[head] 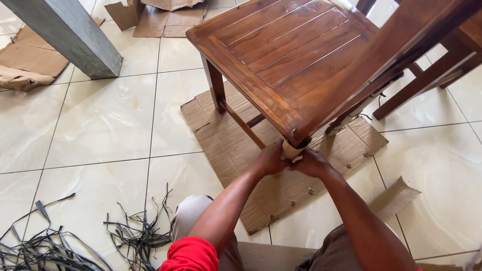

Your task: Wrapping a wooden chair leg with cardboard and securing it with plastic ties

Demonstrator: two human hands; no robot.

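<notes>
A furniture packing area: wooden chair point(291, 60) on flattened cardboard point(281, 165), cut plastic strapping point(75, 241) across the tiled floor point(100, 125)

Glossy brown wooden chair point(286, 55), upright on cardboard (leg paper-wrapped) point(291, 150)

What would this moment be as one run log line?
left hand: gripping wrapped chair leg | right hand: gripping same leg | chair: on cardboard sheet

hands: left hand point(271, 159) and right hand point(311, 163) wrap paper point(291, 149) round chair point(286, 55) leg
cardboard point(231, 145): under chair
strips point(75, 241): left of chair
</notes>
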